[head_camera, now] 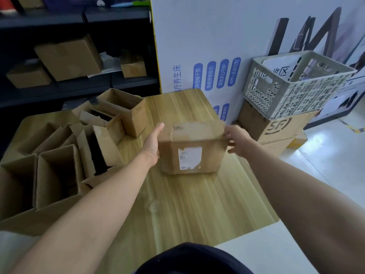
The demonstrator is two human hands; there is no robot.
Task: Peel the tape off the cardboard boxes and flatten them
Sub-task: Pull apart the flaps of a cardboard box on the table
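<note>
Closed brown cardboard box point(189, 139) held between both hands on the pale wood-grain worktop point(197, 204), tape not yet peeled.

The box sits upright, its face with the white shipping label point(190, 158) towards the person and its long axis running from hand to hand. The left grip point(153, 144) lies flat against the box's left side with fingers straight, bracing it. The right grip point(237, 142) is at the box's upper right edge with fingers curled; blur hides whether it pinches anything. That hand seems nearer the top seam, so it would likely start the peel. Left of the box stand opened brown cartons point(59, 171); to its far right is a grey plastic lattice crate point(296, 84).
</note>
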